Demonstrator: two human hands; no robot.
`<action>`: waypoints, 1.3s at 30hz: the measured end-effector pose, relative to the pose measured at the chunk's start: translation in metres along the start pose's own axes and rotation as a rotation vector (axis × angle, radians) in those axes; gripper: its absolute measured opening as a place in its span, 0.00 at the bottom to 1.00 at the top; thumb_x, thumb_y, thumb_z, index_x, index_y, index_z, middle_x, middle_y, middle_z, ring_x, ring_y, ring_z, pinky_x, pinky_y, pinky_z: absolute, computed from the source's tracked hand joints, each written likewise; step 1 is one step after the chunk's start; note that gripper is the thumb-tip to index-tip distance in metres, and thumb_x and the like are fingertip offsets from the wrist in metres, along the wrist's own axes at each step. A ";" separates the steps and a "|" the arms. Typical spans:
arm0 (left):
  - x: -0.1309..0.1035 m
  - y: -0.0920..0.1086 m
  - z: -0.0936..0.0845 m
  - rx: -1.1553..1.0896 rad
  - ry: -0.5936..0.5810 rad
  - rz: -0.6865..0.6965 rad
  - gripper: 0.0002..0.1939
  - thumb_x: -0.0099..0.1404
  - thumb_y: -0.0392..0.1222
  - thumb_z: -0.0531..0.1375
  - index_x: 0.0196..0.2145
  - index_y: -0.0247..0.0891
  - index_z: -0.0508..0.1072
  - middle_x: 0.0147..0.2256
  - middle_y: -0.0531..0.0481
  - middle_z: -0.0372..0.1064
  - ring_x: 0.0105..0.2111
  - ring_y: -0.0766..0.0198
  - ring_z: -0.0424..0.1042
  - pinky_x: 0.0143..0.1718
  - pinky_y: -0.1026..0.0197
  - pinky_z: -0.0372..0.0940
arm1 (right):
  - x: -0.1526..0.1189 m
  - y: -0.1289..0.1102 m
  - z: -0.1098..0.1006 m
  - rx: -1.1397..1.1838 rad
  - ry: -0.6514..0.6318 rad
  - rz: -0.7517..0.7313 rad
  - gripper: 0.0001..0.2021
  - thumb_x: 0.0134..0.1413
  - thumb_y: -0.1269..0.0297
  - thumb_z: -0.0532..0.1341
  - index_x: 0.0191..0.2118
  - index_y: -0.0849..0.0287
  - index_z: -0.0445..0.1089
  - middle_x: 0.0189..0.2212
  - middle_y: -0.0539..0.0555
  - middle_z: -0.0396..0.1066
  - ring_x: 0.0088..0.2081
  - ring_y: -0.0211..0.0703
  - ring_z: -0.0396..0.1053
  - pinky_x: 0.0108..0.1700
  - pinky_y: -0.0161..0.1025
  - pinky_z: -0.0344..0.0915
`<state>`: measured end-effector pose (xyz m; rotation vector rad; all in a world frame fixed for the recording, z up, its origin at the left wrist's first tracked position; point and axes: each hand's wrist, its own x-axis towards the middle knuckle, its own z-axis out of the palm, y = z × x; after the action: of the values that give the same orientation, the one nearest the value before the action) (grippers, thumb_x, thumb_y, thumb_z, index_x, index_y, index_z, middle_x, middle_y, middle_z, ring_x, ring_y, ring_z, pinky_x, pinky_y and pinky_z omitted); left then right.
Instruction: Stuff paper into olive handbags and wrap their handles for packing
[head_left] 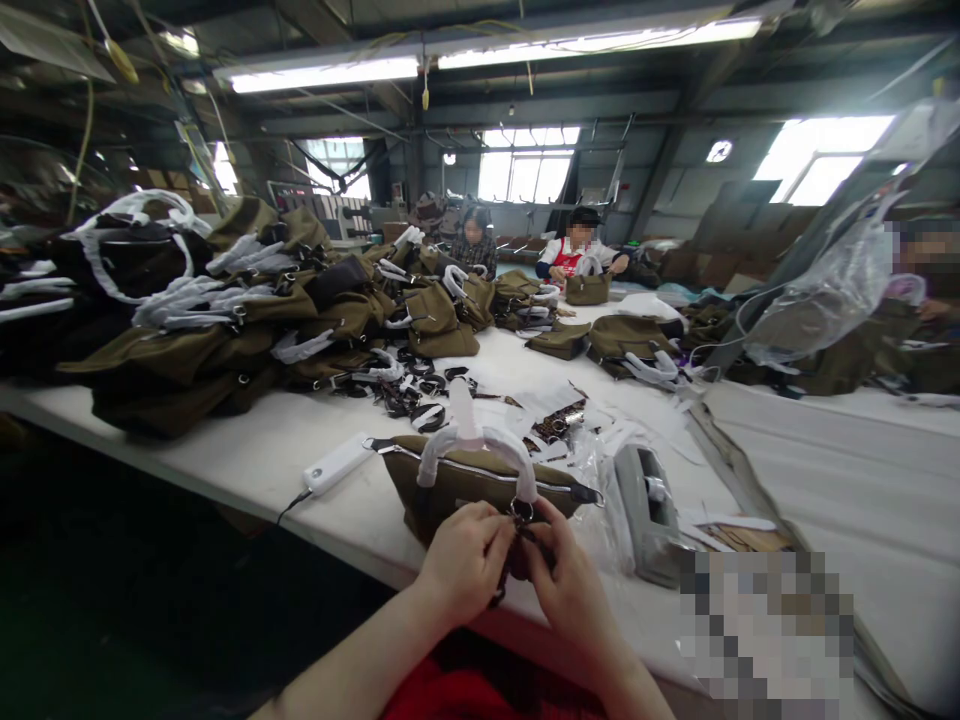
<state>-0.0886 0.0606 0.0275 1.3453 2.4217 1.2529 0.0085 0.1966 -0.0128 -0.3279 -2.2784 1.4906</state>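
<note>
An olive-green handbag [480, 478] stands upright at the table's near edge, its silver zipper running along the top. White wrapping covers its raised handle [517, 455]. Just below a metal ring at the handle's right base, my left hand [463, 562] is closed, pinching a small dark strap [519, 565]. My right hand [566, 578] is closed on the same strap from the other side, fingertips close to the ring. Fingers hide most of the strap, so how it joins the ring cannot be made out.
Left of the bag lies a white power bank [337, 463] with a cable. A grey tape dispenser [651, 515] stands to the right. Piled olive bags [300, 310] cover the table's left side, with loose dark straps [409, 390] before them. Co-workers sit across the table [487, 350].
</note>
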 end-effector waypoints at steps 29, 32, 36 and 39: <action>0.024 -0.008 0.005 -0.140 -0.036 -0.168 0.11 0.61 0.38 0.56 0.33 0.38 0.80 0.32 0.48 0.78 0.34 0.58 0.75 0.38 0.61 0.66 | 0.002 0.005 -0.009 0.259 0.052 0.114 0.23 0.58 0.50 0.59 0.54 0.58 0.66 0.37 0.58 0.75 0.33 0.46 0.73 0.32 0.40 0.72; 0.021 -0.010 0.017 -0.377 -0.045 -0.199 0.11 0.62 0.39 0.56 0.32 0.36 0.79 0.29 0.48 0.76 0.30 0.61 0.73 0.34 0.63 0.67 | 0.002 0.000 -0.016 -0.032 0.149 -0.040 0.16 0.61 0.53 0.56 0.47 0.56 0.73 0.38 0.58 0.73 0.38 0.47 0.72 0.40 0.41 0.70; 0.015 -0.013 0.033 -0.685 0.003 -0.277 0.10 0.61 0.40 0.57 0.32 0.33 0.78 0.27 0.48 0.75 0.27 0.62 0.72 0.32 0.62 0.68 | 0.010 -0.006 -0.020 -0.254 0.186 -0.120 0.15 0.62 0.54 0.56 0.40 0.54 0.77 0.30 0.55 0.70 0.32 0.44 0.70 0.35 0.40 0.67; 0.013 -0.013 0.039 -0.730 0.052 -0.283 0.10 0.61 0.40 0.57 0.32 0.33 0.78 0.27 0.48 0.74 0.27 0.62 0.72 0.32 0.62 0.69 | 0.019 -0.011 -0.021 -0.307 0.137 -0.102 0.16 0.62 0.53 0.56 0.33 0.53 0.78 0.26 0.53 0.69 0.29 0.43 0.69 0.32 0.39 0.64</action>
<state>-0.0875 0.0905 -0.0035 0.7397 1.7808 1.8265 0.0011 0.2175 0.0085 -0.3806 -2.3715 1.0352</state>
